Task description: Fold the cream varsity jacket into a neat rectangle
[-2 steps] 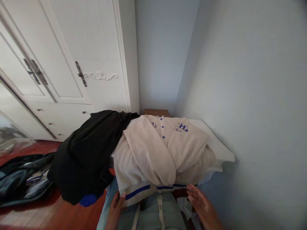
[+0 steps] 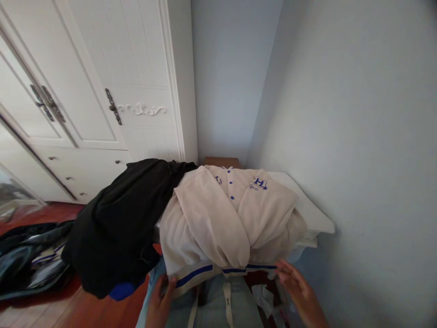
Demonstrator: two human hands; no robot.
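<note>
A cream button-front jacket [image 2: 211, 218] with blue lettering and a blue-striped hem lies front up on a white table [image 2: 316, 216]. Both sleeves are folded inward across its front, and the hem hangs over the near edge. At the left hem corner, my left hand [image 2: 160, 298] has its thumb over the fabric and its fingers at the edge, closed on it. My right hand [image 2: 295, 287] is by the right end of the hem, fingers stretched out and slightly apart, fingertips close to the striped edge. Whether they touch it is hard to tell.
Black clothing [image 2: 119, 223] drapes over the table's left side, a blue patch [image 2: 122, 290] at its bottom. An open bag of clothes [image 2: 37, 259] lies on the red wooden floor [image 2: 92, 310]. A white wardrobe [image 2: 143, 132] stands behind left; a grey wall [image 2: 368, 136] bounds the right.
My right hand has shifted slightly right along the hem. My left hand has moved slightly left and down at its corner. The view has tilted a little.
</note>
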